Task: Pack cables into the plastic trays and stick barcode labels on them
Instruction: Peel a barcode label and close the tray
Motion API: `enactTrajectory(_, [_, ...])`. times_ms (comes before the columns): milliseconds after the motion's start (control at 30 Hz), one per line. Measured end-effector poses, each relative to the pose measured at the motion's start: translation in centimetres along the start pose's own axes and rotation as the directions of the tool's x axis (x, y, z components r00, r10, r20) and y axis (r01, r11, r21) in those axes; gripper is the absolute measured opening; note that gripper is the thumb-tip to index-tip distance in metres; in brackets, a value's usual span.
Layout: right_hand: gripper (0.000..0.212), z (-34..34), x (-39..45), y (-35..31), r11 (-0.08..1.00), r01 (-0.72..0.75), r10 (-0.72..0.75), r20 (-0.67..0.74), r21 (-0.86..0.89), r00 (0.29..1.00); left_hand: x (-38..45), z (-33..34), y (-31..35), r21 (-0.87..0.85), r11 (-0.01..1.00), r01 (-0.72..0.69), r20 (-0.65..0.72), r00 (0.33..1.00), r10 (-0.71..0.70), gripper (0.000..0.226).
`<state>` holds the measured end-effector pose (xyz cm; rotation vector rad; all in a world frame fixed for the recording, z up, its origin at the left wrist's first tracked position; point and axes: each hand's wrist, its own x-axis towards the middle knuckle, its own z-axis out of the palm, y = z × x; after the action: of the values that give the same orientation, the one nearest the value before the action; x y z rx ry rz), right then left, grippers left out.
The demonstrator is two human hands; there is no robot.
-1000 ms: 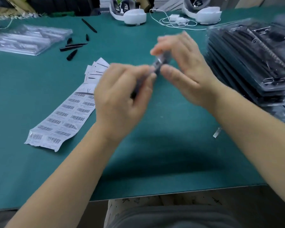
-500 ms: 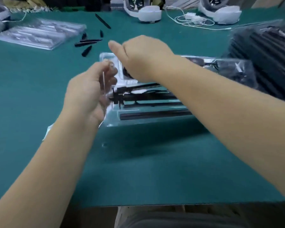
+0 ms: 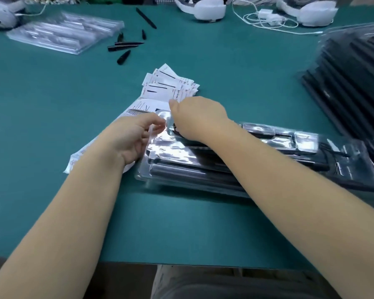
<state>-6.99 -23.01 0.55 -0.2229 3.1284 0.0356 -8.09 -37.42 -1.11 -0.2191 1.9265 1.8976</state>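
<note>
- Your right hand (image 3: 198, 119) lies knuckles-up on the far left corner of the plastic tray (image 3: 257, 169); whether its fingers pinch a label, you cannot tell.
- Your left hand (image 3: 131, 137), fingers curled in a pinch at the tray's left edge, seems to steady it.
- Press the label flat from one end, keeping the tray still.
- Barcode labels (image 3: 138, 111) lie on the surface just left of both hands.

clear tray (image 3: 242, 167) | holds black cables, flat on mat | barcode sheet (image 3: 78, 154) beside
</note>
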Motion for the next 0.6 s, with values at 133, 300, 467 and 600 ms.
enactTrajectory(133, [0.052, 0.6, 0.0, -0.3, 0.998, -0.052, 0.052, -0.001, 0.033, 0.999, -0.3, 0.3, -0.2, 0.055, 0.997, 0.048, 0.003, 0.999, -0.048, 0.01])
enactTrajectory(300, [0.024, 0.5, -0.1, 0.2, 0.99, -0.1, 0.111, -0.125, 0.097, 0.986, -0.4, 0.6, 0.1, -0.021, 1.0, -0.018, 0.021, 1.0, 0.018, 0.014])
enactTrajectory(467, [0.039, -0.7, -0.4, 0.1, 0.977, -0.074, 0.118, -0.224, 0.199, 0.967, -0.6, -0.3, 0.5, -0.119, 0.991, 0.055, 0.186, 0.982, -0.032, 0.023])
enactTrajectory(600, [0.04, -1.4, -0.5, 0.2, 0.97, -0.07, 0.121, -0.213, 0.234, 0.97, -1.2, -0.6, 0.9, -0.204, 0.975, 0.087, 0.23, 0.972, -0.039, 0.022])
